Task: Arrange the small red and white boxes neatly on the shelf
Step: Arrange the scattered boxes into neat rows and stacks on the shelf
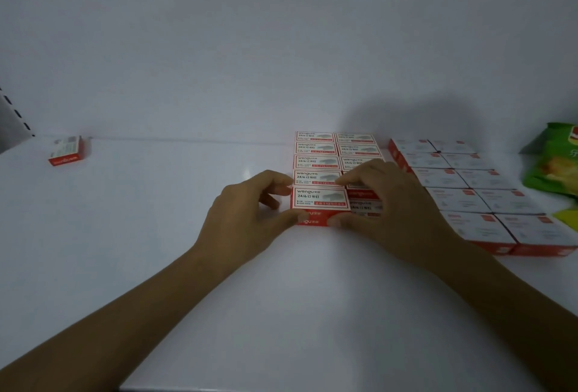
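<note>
Front box (320, 201) of red-and-white rows sits centre frame on white shelf (156, 235). Left hand (247, 216) pinches its left edge, thumb on front face. Right hand (384, 201) grips its right side, fingers curled over top. Two-column block (337, 149) runs behind it toward back wall. Second block (469, 185) just right. Lone box (66, 151) upper left. Green snack bag (556, 163) at right edge.

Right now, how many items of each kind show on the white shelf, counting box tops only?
Red and white cardboard boxes with printed tops, middle block: 9 in view, the right hand covers more
Red and white cardboard boxes with pale tops, right block: 10
Lone red and white box, far left: 1
Green snack bag: 1
Total: at least 21
</note>
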A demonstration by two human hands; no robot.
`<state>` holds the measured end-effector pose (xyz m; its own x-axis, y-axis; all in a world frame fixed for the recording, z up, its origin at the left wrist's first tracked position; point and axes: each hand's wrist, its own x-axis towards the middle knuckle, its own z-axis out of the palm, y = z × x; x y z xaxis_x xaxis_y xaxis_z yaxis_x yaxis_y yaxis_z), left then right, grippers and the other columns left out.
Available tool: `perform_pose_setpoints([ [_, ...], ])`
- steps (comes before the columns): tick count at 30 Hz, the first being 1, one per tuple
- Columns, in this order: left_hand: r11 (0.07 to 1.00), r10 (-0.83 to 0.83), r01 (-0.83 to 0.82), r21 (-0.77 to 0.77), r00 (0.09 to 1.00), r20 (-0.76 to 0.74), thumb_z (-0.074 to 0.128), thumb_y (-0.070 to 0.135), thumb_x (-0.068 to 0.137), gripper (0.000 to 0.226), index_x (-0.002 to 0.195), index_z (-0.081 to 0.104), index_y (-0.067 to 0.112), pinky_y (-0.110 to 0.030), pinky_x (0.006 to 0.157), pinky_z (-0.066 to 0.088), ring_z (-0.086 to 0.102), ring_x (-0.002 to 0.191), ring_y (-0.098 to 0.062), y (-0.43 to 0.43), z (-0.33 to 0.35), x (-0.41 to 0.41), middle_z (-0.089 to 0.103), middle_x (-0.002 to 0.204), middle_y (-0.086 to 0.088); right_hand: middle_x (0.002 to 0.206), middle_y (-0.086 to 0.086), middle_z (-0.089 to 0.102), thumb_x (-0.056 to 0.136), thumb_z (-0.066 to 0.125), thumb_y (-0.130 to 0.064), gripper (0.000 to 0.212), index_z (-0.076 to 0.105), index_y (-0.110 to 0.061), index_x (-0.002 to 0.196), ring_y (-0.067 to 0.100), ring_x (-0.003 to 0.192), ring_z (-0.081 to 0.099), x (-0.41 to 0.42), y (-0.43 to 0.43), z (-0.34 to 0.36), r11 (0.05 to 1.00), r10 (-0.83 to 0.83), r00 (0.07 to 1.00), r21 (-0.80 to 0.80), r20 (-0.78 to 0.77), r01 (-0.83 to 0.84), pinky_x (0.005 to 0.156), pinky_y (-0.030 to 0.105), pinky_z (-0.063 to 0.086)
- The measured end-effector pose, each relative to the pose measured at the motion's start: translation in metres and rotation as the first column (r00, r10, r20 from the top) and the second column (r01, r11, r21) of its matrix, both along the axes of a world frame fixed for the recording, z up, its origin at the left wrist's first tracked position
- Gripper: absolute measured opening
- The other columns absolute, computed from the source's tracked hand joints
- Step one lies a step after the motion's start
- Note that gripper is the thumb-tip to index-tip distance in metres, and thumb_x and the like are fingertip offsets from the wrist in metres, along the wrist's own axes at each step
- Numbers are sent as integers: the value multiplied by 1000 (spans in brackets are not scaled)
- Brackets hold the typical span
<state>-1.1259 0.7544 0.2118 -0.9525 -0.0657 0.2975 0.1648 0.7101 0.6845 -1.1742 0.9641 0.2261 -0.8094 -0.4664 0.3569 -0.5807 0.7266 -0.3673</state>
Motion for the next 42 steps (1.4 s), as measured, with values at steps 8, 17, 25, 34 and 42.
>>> perform_pose_setpoints([
  [8,1000,11,-11,4,1000,25,75,41,72,37,106,63,31,-30,77,55,63,81,-3,3,3,2,68,100,15,111,-16,50,66,68,-60,57,57,-30,114,6,103,46,1,-1,5,1000,6,1000,18,25,-7,94,37,43],
  [17,988,-39,53,-146,994,98,67,55,74,65,130,52,25,-30,93,48,58,106,-7,-4,16,11,60,124,9,142,-6,41,75,61,-62,72,36,-30,135,15,127,39,25,-18,34,968,0,999,252,-34,9,104,35,32],
  [25,740,-173,54,-671,979,-112,27,72,81,85,149,11,24,-28,111,3,0,144,-12,-105,17,28,7,157,4,141,-7,40,82,56,-55,63,35,-30,135,15,125,40,37,-105,48,969,73,995,243,-73,-53,101,33,33],
  [34,764,15,-61,-643,997,-77,26,77,81,82,147,18,29,-35,115,19,14,143,-12,-288,9,91,19,155,7,146,-4,34,83,55,-55,69,28,-30,141,18,129,39,26,-300,33,911,225,969,330,104,-247,104,35,35],
  [42,845,-46,20,-535,998,-37,28,78,78,82,146,21,31,-40,111,28,22,139,-9,-372,3,113,27,152,8,144,6,38,89,41,-58,65,22,-30,144,27,129,39,3,-424,8,945,138,986,286,91,-159,104,40,33],
])
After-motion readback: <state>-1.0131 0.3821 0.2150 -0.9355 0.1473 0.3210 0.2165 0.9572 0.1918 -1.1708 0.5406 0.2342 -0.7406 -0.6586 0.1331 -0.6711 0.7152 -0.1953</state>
